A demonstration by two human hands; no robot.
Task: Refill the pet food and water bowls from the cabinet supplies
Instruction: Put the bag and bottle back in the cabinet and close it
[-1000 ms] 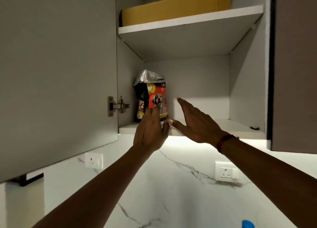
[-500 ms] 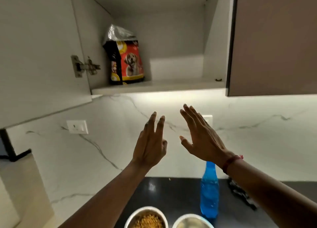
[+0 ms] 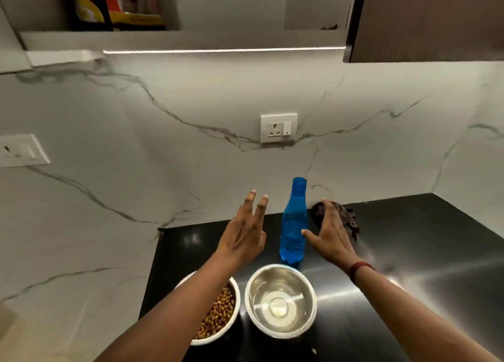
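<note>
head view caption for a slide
Left hand and right hand flank the blue bottle, kibble bowl and water bowl in front.

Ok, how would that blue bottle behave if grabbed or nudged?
The blue bottle is tall and narrow-based, so a nudge near its cap would probably tip it. The black counter looks glossy, so a low push may slide it. Its textured lower body should aid grip.
</note>
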